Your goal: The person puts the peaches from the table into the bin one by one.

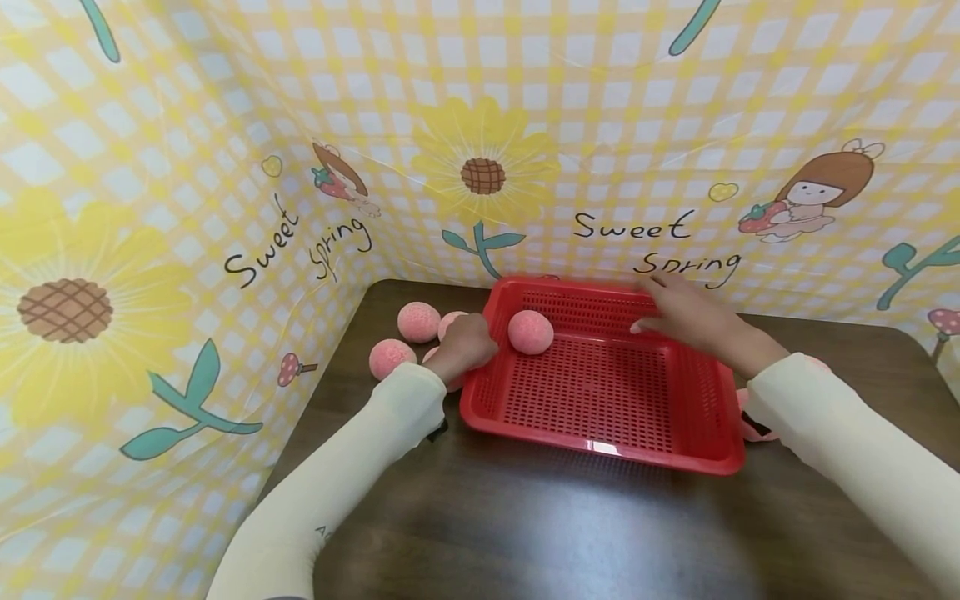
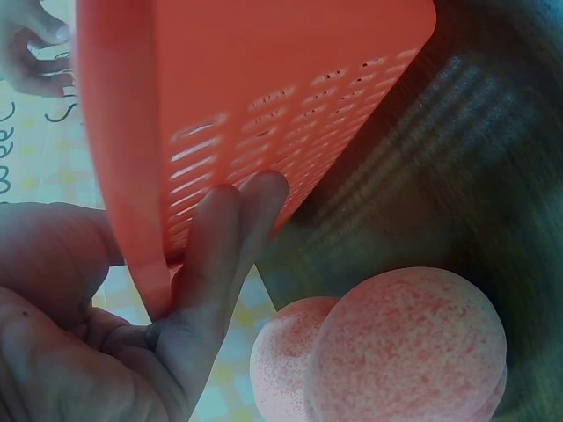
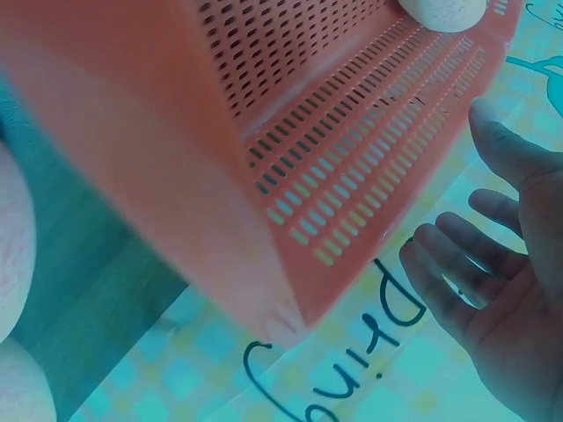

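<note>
A red plastic basket (image 1: 585, 383) with slotted walls stands on the table, one pink, peach-like ball (image 1: 531, 332) in its far left corner. My left hand (image 1: 467, 343) grips the basket's left rim; in the left wrist view its fingers (image 2: 215, 237) lie along the outer wall, thumb on the other side. My right hand (image 1: 686, 312) is over the far right part of the basket. Its fingers are spread and hold nothing, and the right wrist view shows the palm (image 3: 528, 316) apart from the rim.
Several more pink balls (image 1: 392, 359) lie on the dark table (image 1: 480, 517) left of the basket, some partly behind my left hand. Pink things (image 1: 759, 429) are partly hidden by my right sleeve. A checkered, printed cloth (image 1: 600, 167) hangs behind and at the left.
</note>
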`<state>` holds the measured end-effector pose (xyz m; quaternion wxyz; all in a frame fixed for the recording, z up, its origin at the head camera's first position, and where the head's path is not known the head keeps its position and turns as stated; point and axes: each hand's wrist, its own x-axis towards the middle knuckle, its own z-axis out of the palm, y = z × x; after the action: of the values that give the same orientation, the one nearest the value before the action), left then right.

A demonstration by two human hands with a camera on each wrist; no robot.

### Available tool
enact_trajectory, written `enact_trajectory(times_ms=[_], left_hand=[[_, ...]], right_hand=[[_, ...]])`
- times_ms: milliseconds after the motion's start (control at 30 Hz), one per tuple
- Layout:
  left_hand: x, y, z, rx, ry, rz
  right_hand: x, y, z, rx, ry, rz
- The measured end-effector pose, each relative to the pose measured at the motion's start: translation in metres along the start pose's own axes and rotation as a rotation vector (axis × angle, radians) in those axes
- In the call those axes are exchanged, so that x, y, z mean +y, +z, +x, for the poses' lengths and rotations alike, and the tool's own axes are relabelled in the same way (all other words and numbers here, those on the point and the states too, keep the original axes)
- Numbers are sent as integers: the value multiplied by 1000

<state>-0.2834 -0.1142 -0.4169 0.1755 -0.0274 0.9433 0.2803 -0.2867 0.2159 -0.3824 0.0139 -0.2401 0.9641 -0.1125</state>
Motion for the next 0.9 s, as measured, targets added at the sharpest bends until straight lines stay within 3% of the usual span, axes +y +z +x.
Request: enact_trajectory(times_ms=[400,667,900], left_hand=[[-1,0,-1,-7,-7,-21],[-1,0,-2,1,-15,-43],[-2,0,-3,7,2,-5]], right_hand=[[20,-8,-19,-11,59,28],[29,-10,-35,-28,54,24],[38,-11,-45,-53,81,-11]])
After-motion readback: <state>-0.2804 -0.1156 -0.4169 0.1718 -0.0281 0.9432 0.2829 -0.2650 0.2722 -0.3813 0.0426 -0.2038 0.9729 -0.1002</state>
